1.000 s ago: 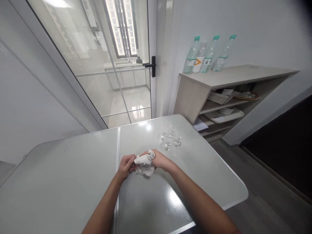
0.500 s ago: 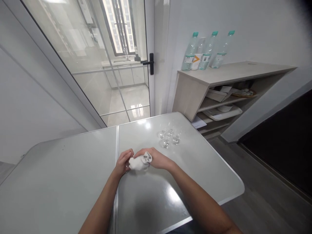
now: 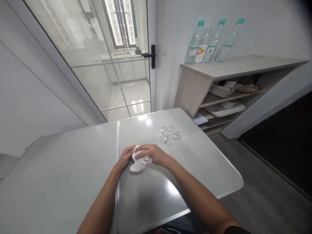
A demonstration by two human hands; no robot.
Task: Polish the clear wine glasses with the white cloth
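Note:
Both my hands meet over the middle of a pale grey table [image 3: 60,175]. My right hand [image 3: 152,154] is closed over a crumpled white cloth [image 3: 137,166], fingers wrapped across its top. My left hand [image 3: 126,158] is closed against the cloth's left side, gripping something small that the cloth mostly hides; it may be a small glass. Several small clear glasses [image 3: 170,132] stand in a cluster on the table beyond my right hand, apart from it.
A glass door with a black handle [image 3: 152,56] stands behind the table. To the right is a wooden shelf unit [image 3: 234,70] with several plastic bottles [image 3: 212,40] on top and papers on its shelves. Dark floor lies right of the table's edge.
My right hand has rolled over the top of the cloth, which now sits lower and more covered. Both hands shifted slightly left. The glasses have not moved.

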